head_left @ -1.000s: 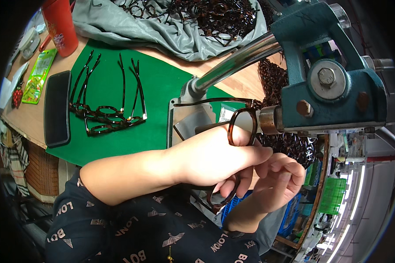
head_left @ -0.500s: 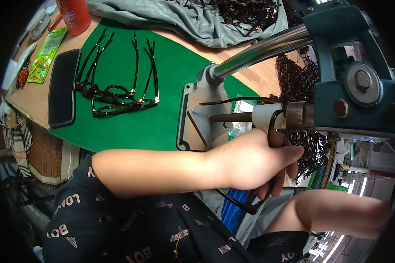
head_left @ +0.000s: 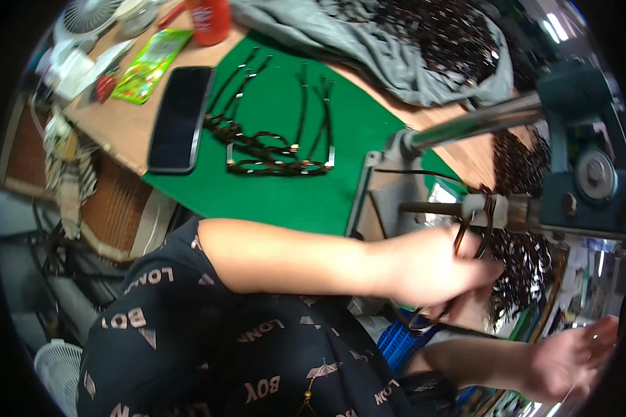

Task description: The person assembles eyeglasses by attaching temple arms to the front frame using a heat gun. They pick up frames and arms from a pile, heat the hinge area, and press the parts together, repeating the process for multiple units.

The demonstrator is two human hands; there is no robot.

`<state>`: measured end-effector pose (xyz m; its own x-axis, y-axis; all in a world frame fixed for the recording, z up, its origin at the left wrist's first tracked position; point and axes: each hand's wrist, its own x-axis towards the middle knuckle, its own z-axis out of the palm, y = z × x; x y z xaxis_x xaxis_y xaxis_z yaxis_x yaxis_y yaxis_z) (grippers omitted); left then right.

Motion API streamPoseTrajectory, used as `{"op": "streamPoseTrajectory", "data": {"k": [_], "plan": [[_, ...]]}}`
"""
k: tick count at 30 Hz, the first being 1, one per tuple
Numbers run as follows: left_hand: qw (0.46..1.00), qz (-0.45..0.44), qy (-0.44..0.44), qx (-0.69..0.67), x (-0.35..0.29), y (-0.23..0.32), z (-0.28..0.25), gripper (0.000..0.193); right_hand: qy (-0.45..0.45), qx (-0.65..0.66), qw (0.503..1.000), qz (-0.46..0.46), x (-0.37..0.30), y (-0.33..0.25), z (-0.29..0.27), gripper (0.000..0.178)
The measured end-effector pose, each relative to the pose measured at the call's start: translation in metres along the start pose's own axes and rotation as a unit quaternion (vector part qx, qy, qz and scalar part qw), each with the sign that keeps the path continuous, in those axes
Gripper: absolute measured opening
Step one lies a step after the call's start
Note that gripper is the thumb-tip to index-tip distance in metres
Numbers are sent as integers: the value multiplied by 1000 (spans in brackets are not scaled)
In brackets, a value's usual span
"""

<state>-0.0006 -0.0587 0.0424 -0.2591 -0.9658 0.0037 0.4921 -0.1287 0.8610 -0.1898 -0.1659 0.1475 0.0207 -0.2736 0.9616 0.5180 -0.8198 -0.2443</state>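
Observation:
My left hand point(head_left: 431, 267) reaches across to the bench press, closed around a dark tortoiseshell eyeglass frame point(head_left: 460, 240). Part of that frame's rim stands up by the white collar of the press's horizontal rod point(head_left: 431, 208); whether they touch I cannot tell. Below the fingers another part of the frame shows, blurred. At the lower right, my right hand point(head_left: 567, 358) is apart from the press, its fingers smeared and partly curled near the picture's rim. Several similar eyeglass frames point(head_left: 278, 167) lie folded open on the green mat point(head_left: 271, 201).
The blue-green press point(head_left: 581, 174) with its steel column point(head_left: 480, 119) stands at the right. Dark parts point(head_left: 431, 42) heap on grey cloth point(head_left: 271, 21) at the back; more dark parts point(head_left: 525, 271) lie beyond my left hand. A phone point(head_left: 181, 121), green packet point(head_left: 151, 66) and red cup point(head_left: 209, 21) sit left.
The view has shifted, so the bench things appear farther right. My right hand has come into the picture at lower right. My left hand still holds the eyeglass frame by the rod.

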Motion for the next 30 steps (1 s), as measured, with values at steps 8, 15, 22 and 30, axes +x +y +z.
{"op": "streamPoseTrajectory", "data": {"k": [8, 15, 22, 30], "plan": [[897, -23, 123, 423, -87, -33, -54, 47, -35, -174, 876, 448, -171, 19, -30, 43], [654, -141, 181, 720, -117, 26, -109, 46, -59, -212, 852, 474, -208, 10, -29, 42], [435, 123, 402, 796, -23, 85, -238, 18, -63, -281, 827, 482, -252, 5, -28, 34], [527, 22, 334, 781, 18, 118, -285, 24, -55, -277, 839, 465, -258, 6, -33, 29]]}}
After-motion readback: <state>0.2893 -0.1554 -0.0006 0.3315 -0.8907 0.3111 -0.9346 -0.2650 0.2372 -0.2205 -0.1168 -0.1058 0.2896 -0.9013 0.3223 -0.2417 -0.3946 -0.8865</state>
